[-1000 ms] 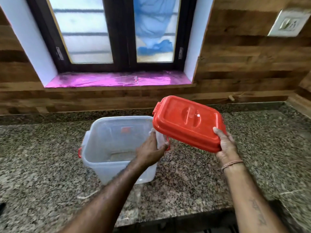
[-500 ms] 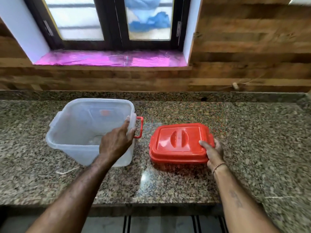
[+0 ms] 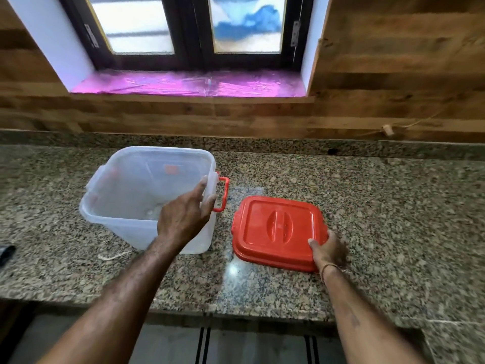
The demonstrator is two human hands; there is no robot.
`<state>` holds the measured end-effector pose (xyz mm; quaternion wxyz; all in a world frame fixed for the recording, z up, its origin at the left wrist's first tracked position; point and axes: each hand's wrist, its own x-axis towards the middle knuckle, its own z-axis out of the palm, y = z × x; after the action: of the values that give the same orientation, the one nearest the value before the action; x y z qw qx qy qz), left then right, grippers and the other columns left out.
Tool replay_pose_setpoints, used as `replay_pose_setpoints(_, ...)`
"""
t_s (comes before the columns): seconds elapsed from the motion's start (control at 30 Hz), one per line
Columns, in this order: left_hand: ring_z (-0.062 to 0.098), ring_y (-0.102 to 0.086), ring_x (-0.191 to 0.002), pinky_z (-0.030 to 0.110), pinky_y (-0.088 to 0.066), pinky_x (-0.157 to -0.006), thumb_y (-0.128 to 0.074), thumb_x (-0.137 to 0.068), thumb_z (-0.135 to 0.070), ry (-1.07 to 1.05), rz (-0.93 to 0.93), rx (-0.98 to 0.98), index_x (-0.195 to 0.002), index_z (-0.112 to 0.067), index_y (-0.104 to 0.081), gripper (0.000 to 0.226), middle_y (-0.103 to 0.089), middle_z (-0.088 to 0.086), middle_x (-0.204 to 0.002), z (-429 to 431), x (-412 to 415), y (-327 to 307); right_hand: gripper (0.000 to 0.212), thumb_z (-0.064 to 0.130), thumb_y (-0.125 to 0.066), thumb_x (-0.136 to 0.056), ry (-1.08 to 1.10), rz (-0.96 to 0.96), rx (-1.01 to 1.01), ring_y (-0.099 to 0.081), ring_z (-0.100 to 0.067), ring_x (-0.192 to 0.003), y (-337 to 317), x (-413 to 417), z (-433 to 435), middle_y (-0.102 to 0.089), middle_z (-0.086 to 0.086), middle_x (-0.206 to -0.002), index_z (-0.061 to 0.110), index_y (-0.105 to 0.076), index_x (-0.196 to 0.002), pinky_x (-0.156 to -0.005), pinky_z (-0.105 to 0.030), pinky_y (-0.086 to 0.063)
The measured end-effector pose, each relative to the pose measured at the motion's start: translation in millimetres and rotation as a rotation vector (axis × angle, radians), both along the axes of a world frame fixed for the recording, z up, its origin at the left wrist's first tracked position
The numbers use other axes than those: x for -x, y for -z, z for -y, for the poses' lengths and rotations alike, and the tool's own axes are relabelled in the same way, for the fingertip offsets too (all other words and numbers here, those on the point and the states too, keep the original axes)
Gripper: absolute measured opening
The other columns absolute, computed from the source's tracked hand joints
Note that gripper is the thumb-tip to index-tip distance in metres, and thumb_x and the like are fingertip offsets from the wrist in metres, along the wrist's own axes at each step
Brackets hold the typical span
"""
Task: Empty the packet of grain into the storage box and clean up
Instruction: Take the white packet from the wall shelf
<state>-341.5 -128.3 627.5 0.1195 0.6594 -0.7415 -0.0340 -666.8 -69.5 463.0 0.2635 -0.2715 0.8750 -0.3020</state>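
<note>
A clear plastic storage box [image 3: 118, 195] with red side handles stands open on the granite counter [image 3: 380, 206], a little pale grain at its bottom. My left hand [image 3: 183, 219] grips its right rim beside the red handle [image 3: 222, 194]. The box's red lid [image 3: 278, 229] lies flat on the counter just right of the box. My right hand [image 3: 328, 249] holds the lid's near right corner, thumb on top. No packet of grain is in view.
A wood-panelled wall and a window with a pink-lined sill [image 3: 189, 84] rise behind the counter. A pale string scrap [image 3: 112, 256] lies in front of the box. A dark object [image 3: 6, 254] shows at the left edge. The counter's front edge runs below my arms.
My right hand has lowered the red lid from the air to the counter, right of the box. My left hand has stayed on the box's rim.
</note>
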Motion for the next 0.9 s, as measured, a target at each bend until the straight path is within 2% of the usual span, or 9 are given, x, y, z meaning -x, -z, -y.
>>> replay_pose_setpoints(0.1, 0.035, -0.068, -0.109, 0.043, -0.053, -0.078, -0.038, -0.101, -0.06, 0.008, -0.055, -0.022, -0.156, -0.033, -0.035, 0.061, -0.07, 0.004, -0.128, 2.5, -1.7, 1.9, 0.054, 0.043, -0.067, -0.09, -0.043, -0.057, 0.095, -0.047, -0.035, -0.127, -29.7, -18.1, 8.7, -0.049, -0.013, -0.137, 0.02, -0.052, -0.138, -0.102, -0.052, -0.041)
replay_pose_setpoints(0.2, 0.029, -0.059, -0.126, 0.044, -0.052, -0.089, -0.041, -0.098, -0.065, 0.016, -0.134, -0.025, -0.155, -0.029, -0.038, 0.067, -0.06, 0.001, -0.143, 3.1, -7.8, -2.0, 0.055, 0.051, -0.055, -0.095, -0.173, -0.035, 0.253, -0.054, -0.027, -0.123, -71.7, -46.2, 32.6, -0.052, -0.009, -0.141, 0.026, -0.048, -0.144, -0.096, -0.044, -0.047)
replay_pose_setpoints(0.27, 0.027, -0.054, -0.131, 0.045, -0.05, -0.093, -0.043, -0.097, -0.066, 0.02, -0.134, 0.001, -0.154, -0.027, -0.04, 0.069, -0.056, 0.002, -0.146, 8.0, -16.3, -9.1, 0.051, 0.053, -0.053, -0.095, -0.283, -0.055, 0.321, -0.059, -0.025, -0.118, -99.3, -68.1, 54.3, -0.058, -0.007, -0.136, 0.027, -0.054, -0.14, -0.094, -0.04, -0.051)
replay_pose_setpoints(0.33, 0.027, -0.052, -0.131, 0.045, -0.048, -0.095, -0.046, -0.096, -0.066, 0.009, -0.106, 0.05, -0.152, -0.025, -0.044, 0.069, -0.056, 0.002, -0.145, 15.2, -30.8, -19.5, 0.051, 0.056, -0.052, -0.093, -0.363, -0.034, 0.386, -0.063, -0.021, -0.11, -129.0, -95.6, 73.8, -0.064, -0.005, -0.129, 0.028, -0.058, -0.135, -0.092, -0.04, -0.055)
replay_pose_setpoints(0.43, 0.027, -0.053, -0.13, 0.046, -0.045, -0.099, -0.048, -0.094, -0.067, -0.034, -0.117, 0.114, -0.148, -0.023, -0.05, 0.07, -0.058, 0.004, -0.142, 27.5, -66.5, -38.8, 0.048, 0.054, -0.055, -0.091, -0.453, -0.039, 0.498, -0.066, -0.02, -0.105, -173.8, -142.7, 100.0, -0.069, -0.005, -0.121, 0.024, -0.065, -0.128, -0.094, -0.039, -0.055)
replay_pose_setpoints(0.57, 0.026, -0.052, -0.132, 0.044, -0.045, -0.101, -0.053, -0.093, -0.063, -0.09, -0.203, 0.206, -0.144, -0.021, -0.055, 0.067, -0.06, 0.004, -0.141, 38.6, -138.1, -63.0, 0.035, 0.041, -0.061, -0.096, -0.569, -0.054, 0.633, -0.065, -0.018, -0.102, -224.0, -216.6, 125.2, -0.069, -0.005, -0.118, 0.019, -0.068, -0.124, -0.094, -0.034, -0.053)
replay_pose_setpoints(0.7, 0.026, -0.053, -0.129, 0.044, -0.048, -0.098, -0.056, -0.093, -0.062, -0.175, -0.237, 0.276, -0.143, -0.023, -0.054, 0.064, -0.06, 0.002, -0.138, 42.9, -230.4, -88.1, 0.039, 0.045, -0.057, -0.097, -0.689, -0.088, 0.716, -0.064, -0.018, -0.109, -258.7, -307.6, 142.3, -0.067, -0.004, -0.124, 0.021, -0.065, -0.126, -0.096, -0.04, -0.054)
replay_pose_setpoints(0.9, 0.027, -0.055, -0.127, 0.041, -0.05, -0.098, -0.053, -0.09, -0.065, -0.249, -0.229, 0.373, -0.142, -0.021, -0.055, 0.069, -0.061, 0.003, -0.136, 45.6, -383.3, -139.0, 0.038, 0.045, -0.058, -0.097, -0.842, -0.107, 0.782, -0.064, -0.019, -0.113, -307.8, -456.1, 173.4, -0.067, -0.004, -0.128, 0.023, -0.064, -0.128, -0.098, -0.037, -0.051)
